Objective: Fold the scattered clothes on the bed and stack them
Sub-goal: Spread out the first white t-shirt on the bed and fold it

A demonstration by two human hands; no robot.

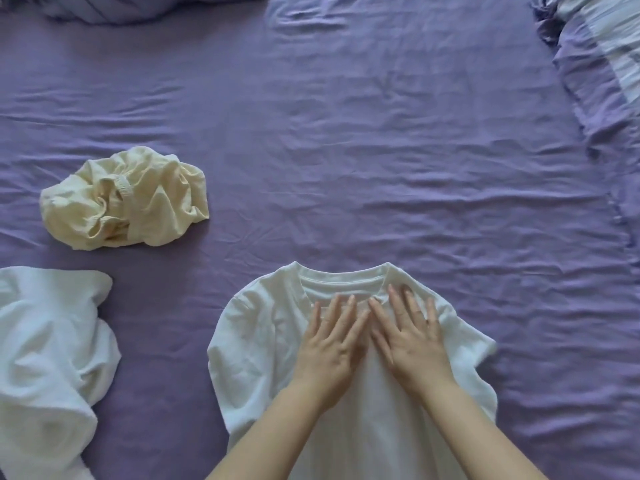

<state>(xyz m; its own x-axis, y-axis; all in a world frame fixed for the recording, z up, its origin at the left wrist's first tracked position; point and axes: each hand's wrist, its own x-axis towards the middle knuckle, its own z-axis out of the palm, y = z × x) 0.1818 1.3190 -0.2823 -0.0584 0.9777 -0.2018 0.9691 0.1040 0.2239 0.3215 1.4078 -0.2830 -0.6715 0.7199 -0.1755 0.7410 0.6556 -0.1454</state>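
Note:
A white T-shirt lies spread out on the purple bed sheet, collar pointing away from me. My left hand and my right hand rest flat on its chest just below the collar, fingers spread, fingertips nearly touching each other. Neither hand grips the cloth. A crumpled cream-yellow garment sits at the left. Another rumpled white garment lies at the near left edge, partly cut off by the frame.
A bunched striped blanket lies at the far left. A purple ruffled pillow or cover runs along the right side. Wrinkled sheet stretches across the middle and far part of the bed.

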